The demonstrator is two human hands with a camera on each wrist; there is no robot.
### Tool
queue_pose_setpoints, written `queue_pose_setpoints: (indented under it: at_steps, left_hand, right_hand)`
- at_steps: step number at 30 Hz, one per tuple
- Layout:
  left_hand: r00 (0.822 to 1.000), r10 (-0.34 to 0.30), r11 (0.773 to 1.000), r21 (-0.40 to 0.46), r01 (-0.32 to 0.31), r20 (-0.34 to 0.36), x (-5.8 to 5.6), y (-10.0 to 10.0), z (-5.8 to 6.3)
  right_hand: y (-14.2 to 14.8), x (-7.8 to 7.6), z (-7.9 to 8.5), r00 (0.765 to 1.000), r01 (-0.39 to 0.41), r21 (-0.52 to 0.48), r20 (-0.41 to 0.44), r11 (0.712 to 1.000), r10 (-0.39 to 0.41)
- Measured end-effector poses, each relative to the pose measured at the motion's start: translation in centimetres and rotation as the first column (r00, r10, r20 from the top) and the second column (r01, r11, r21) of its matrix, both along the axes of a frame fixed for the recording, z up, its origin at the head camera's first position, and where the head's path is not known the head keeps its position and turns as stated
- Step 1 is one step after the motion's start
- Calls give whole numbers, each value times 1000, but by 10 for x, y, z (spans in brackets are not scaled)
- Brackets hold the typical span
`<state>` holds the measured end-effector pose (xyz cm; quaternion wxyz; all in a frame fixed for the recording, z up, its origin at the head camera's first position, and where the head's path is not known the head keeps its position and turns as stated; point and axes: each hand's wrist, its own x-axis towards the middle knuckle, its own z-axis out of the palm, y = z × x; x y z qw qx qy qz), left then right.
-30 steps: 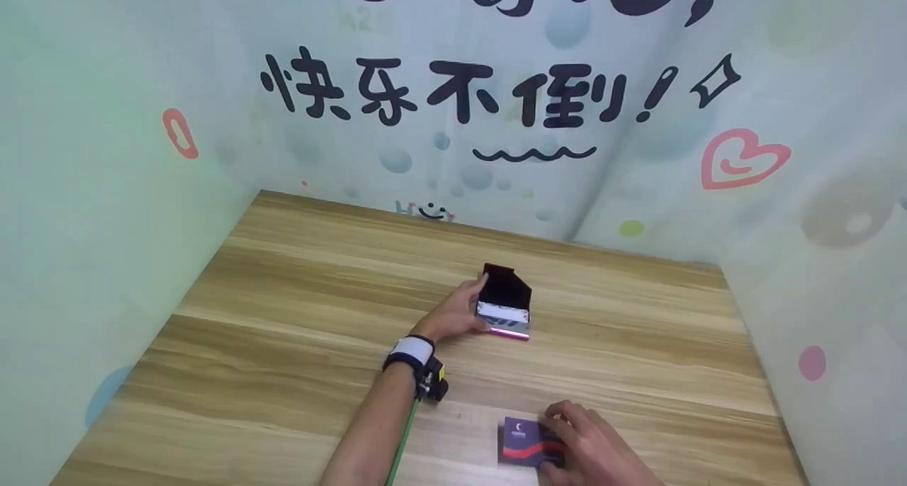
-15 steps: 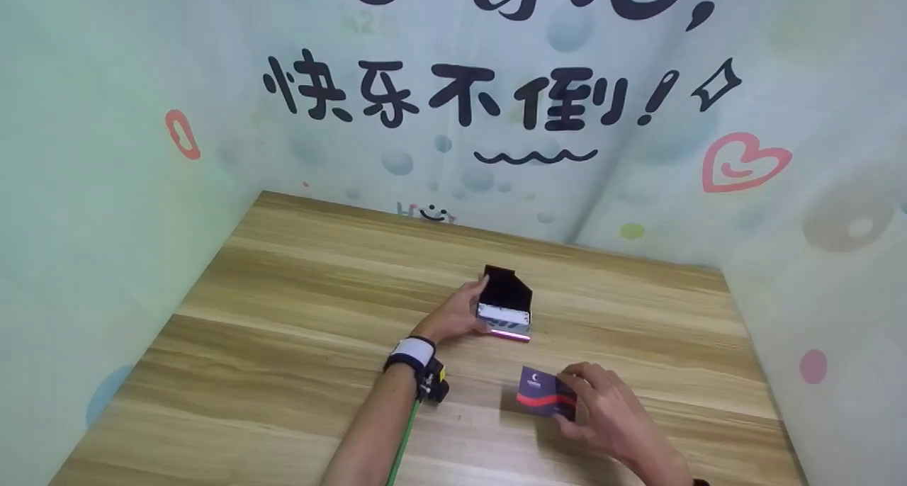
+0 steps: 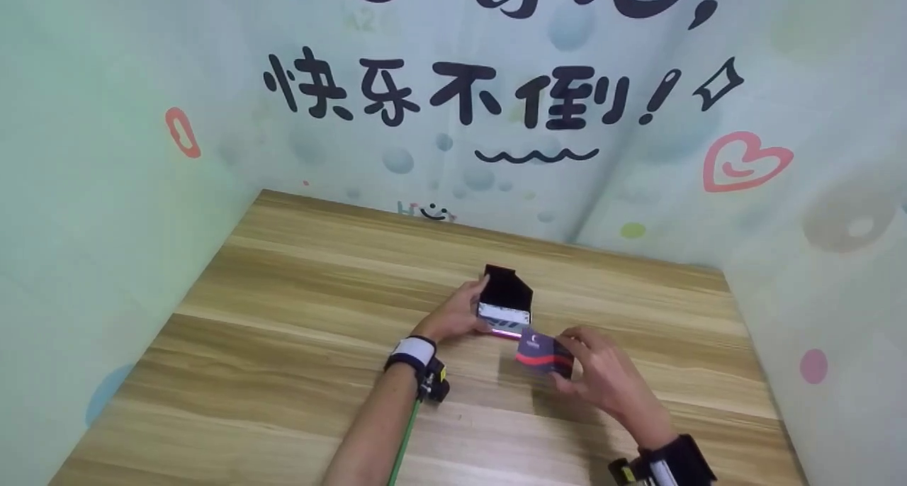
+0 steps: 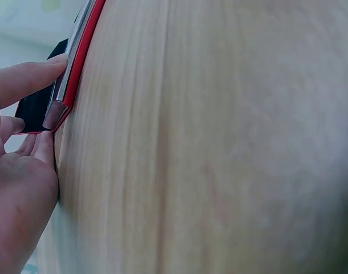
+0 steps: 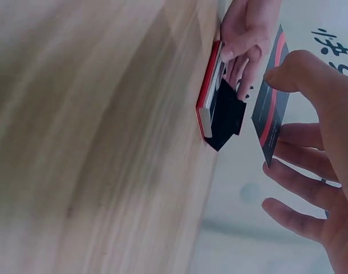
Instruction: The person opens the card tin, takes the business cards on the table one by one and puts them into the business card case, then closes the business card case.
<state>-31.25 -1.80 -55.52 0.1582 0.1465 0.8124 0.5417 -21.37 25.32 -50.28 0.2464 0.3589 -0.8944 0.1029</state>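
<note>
My left hand [image 3: 457, 312] grips the left side of a card case [image 3: 504, 314] on the table, its thumb on the near edge. The case is red outside with a black inner flap [image 5: 224, 119] raised, and a pale strip shows inside it. Above the table, just nearer than the case and to its right, my right hand [image 3: 602, 365] pinches a dark business card [image 3: 542, 353] with a red wavy stripe. Its thumb lies on one face of the card and fingers are behind it. In the left wrist view the case [image 4: 74, 63] is partly cut off.
A wood-grain table [image 3: 297, 295] lies under both hands. Printed cloth walls [image 3: 425, 174] enclose its back and sides. Wrist cameras are strapped on both arms, and a green cable [image 3: 402, 440] runs along the left forearm.
My right hand has lifted the card off the table and carried it forward, close to the case's near right corner. My left hand and the case have stayed in place.
</note>
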Motion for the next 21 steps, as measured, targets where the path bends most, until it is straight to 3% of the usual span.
queue_pose_setpoints:
  at_steps: [10, 21]
  left_hand:
    - [999, -18, 1000, 10, 19, -29, 0, 1, -4]
    - [1000, 1, 999, 47, -2, 14, 1, 0, -1]
  right_hand:
    - [-9, -30, 5, 1000, -18, -14, 17, 1000, 18]
    - [-18, -55, 6, 1000, 3, 34, 28, 999, -4]
